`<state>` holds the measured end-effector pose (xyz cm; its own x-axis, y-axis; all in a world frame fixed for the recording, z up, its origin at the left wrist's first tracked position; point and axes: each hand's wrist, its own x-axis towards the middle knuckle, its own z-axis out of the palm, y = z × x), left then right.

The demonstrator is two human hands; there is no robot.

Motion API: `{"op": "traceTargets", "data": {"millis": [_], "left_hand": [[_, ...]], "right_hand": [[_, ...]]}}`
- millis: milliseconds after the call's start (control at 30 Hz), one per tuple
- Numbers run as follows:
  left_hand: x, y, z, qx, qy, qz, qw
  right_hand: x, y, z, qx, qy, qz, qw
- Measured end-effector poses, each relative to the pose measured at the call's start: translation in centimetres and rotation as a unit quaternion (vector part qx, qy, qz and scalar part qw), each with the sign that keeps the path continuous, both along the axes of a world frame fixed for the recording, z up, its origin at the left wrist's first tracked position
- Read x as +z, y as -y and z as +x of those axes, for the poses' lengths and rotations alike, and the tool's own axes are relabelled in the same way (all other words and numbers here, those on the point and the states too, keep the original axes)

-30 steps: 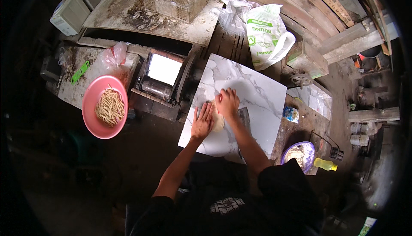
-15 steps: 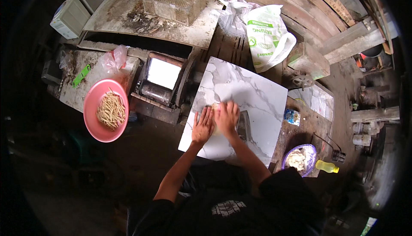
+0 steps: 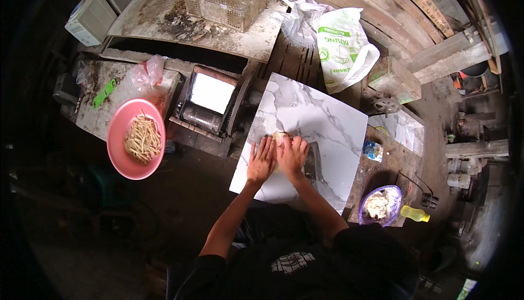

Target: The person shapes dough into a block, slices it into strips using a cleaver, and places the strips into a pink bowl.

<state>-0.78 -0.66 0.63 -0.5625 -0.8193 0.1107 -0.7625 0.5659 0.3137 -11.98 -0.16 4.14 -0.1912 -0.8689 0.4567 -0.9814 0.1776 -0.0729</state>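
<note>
My left hand [image 3: 261, 161] lies flat on the marbled white board [image 3: 333, 115], its fingers stretched out and pointing away from me. Right beside it, my right hand [image 3: 292, 155] is closed, fingers curled down. A small pink bit shows at its inner side, but what it grips is mostly hidden. Between and just beyond the fingertips a small pale piece of dough [image 3: 279, 136] shows, largely covered by both hands. Under the right wrist, a grey-dark, flat rectangular shape [image 3: 313, 163] lies on the board; its kind is unclear.
To the left stands a pink basin [image 3: 113, 146] with thin dough strips, beside a roller machine [image 3: 201, 115]. At right are a purple-rimmed bowl [image 3: 398, 206] of dough and a yellow bottle [image 3: 415, 213]. A white sack [image 3: 341, 43] and wire-mesh crate [image 3: 226, 5] sit behind.
Both hands stay at the dough on the board; the right hand's fingers look more curled. The whole view has shifted slightly.
</note>
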Motion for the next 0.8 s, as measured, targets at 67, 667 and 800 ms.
{"op": "traceTargets", "data": {"millis": [67, 667, 800], "left_hand": [[-0.1, -0.2, 0.1, 0.003, -0.012, 0.002, 1.000], [0.1, 0.1, 0.0, -0.014, -0.011, -0.005, 1.000], [0.3, 0.3, 0.6, -0.009, -0.018, 0.000, 1.000]], "right_hand": [[0.2, 0.8, 0.2, -0.003, 0.001, 0.014, 1.000], [-0.6, 7.2, -0.9, -0.055, 0.019, 0.119, 0.991], [-0.5, 6.1, -0.5, -0.049, 0.032, 0.077, 0.995]]}}
